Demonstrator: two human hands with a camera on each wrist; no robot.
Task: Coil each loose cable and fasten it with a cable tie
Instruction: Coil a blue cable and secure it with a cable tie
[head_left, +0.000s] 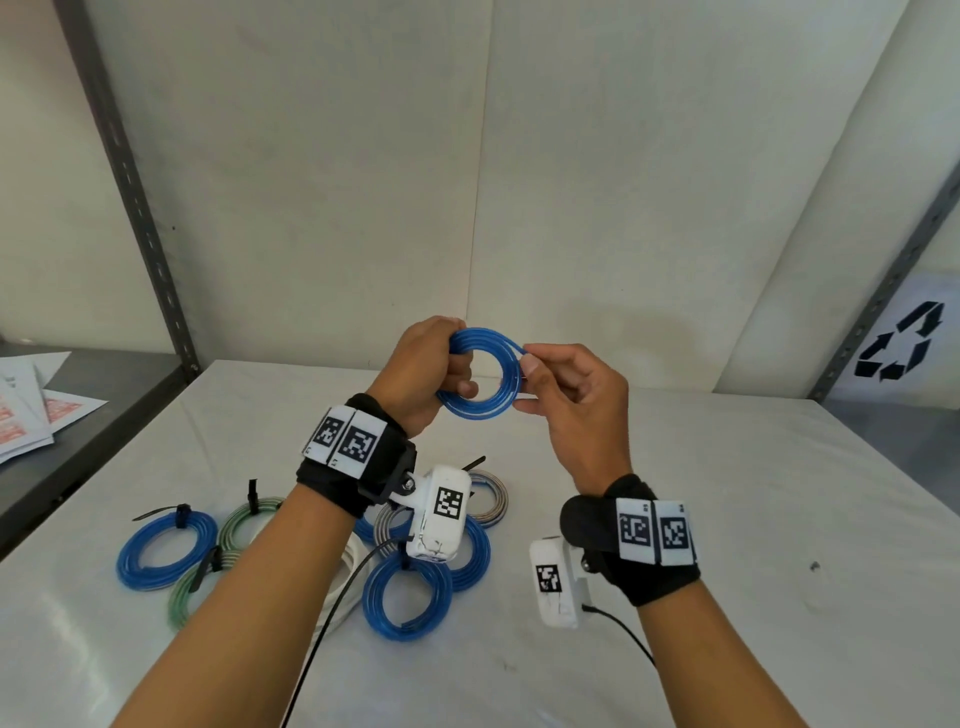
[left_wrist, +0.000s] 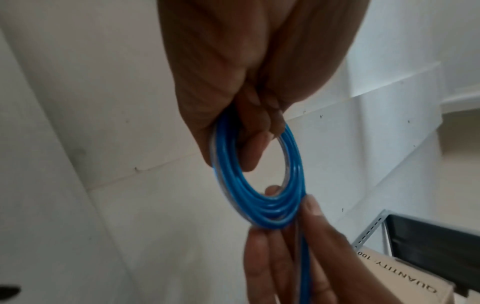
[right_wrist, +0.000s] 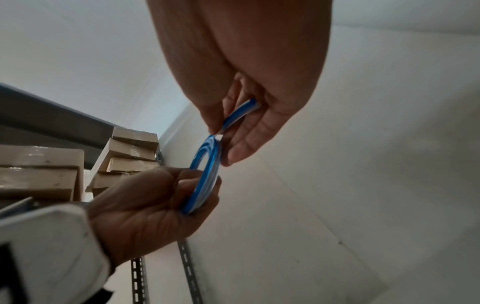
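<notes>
Left hand (head_left: 423, 371) grips blue coil (head_left: 480, 373) at its left side, fingers curled through the ring, held up above table (head_left: 727, 493). Right hand (head_left: 576, 405) pinches the coil's free end (right_wrist: 240, 115) between thumb and forefinger at the right side. Below the left wrist: tied coils (head_left: 166, 551) lying on the table, each with a black tie (head_left: 182, 515).

White walls (head_left: 363, 182) back a white table (head_left: 727, 493) between grey slotted shelf uprights (head_left: 130, 192).
</notes>
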